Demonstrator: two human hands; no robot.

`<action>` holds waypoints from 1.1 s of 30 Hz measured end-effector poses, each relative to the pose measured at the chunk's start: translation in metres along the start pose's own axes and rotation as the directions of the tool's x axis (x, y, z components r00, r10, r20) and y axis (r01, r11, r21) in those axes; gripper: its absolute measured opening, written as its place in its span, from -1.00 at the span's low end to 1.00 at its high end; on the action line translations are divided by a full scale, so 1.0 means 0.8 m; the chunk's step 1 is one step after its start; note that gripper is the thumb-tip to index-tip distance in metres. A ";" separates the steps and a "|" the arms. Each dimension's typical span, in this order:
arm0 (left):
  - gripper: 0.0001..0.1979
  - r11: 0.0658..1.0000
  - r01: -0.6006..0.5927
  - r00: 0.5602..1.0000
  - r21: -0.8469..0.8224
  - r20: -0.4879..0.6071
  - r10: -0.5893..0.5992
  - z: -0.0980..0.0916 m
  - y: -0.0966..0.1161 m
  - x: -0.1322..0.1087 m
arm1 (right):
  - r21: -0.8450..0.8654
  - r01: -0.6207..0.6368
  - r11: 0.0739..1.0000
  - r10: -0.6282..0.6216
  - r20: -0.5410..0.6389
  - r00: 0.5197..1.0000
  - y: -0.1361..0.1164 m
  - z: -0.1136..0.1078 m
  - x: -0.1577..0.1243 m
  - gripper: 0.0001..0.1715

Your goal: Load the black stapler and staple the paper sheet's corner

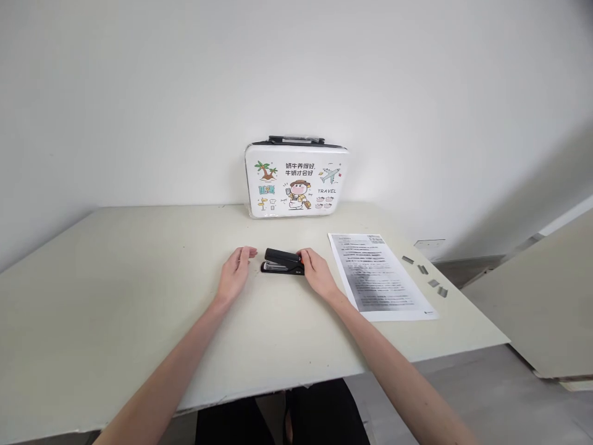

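A black stapler [282,262] lies on its base on the table, its jaw end toward the left and its top arm raised a little from the base. My right hand [317,269] grips the stapler's rear end, with the fingertips partly hidden behind it. A small orange spot shows beside those fingers. To the left of the stapler, my left hand [237,271] rests at the table, apart from it. Its fingers are extended and nothing is in them.
A printed sheet of paper [376,278] lies to the right of my right hand. Several staple strips, one of them a grey strip [433,283], lie near the table's right edge. A white case [296,182] with cartoon prints stands against the wall behind the white table [139,296].
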State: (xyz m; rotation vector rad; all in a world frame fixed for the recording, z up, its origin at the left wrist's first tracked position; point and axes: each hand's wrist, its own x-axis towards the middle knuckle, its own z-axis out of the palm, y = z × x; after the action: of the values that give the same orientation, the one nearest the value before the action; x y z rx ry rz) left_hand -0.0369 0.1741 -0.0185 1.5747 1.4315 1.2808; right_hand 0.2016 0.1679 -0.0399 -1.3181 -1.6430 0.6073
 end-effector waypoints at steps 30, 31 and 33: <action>-0.51 0.520 0.487 0.867 -0.702 0.318 -0.383 -0.002 0.007 0.003 | -0.262 0.556 0.788 -0.587 -0.053 0.808 -0.023 0.003 -0.024 -0.59; -0.51 0.504 0.493 0.864 -0.709 0.327 -0.384 -0.002 0.008 0.002 | -0.282 0.571 0.771 -0.605 -0.046 0.795 -0.024 0.003 -0.025 -0.57; -0.52 0.501 0.498 0.861 -0.708 0.335 -0.382 -0.001 0.007 0.000 | -0.314 0.594 0.741 -0.631 -0.023 0.775 -0.028 0.004 -0.026 -0.59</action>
State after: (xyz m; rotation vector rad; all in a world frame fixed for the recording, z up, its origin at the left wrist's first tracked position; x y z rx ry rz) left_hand -0.0355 0.1732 -0.0128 0.6095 0.8751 1.1883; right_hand 0.1876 0.1417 -0.0302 -0.8839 -1.9673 -0.1285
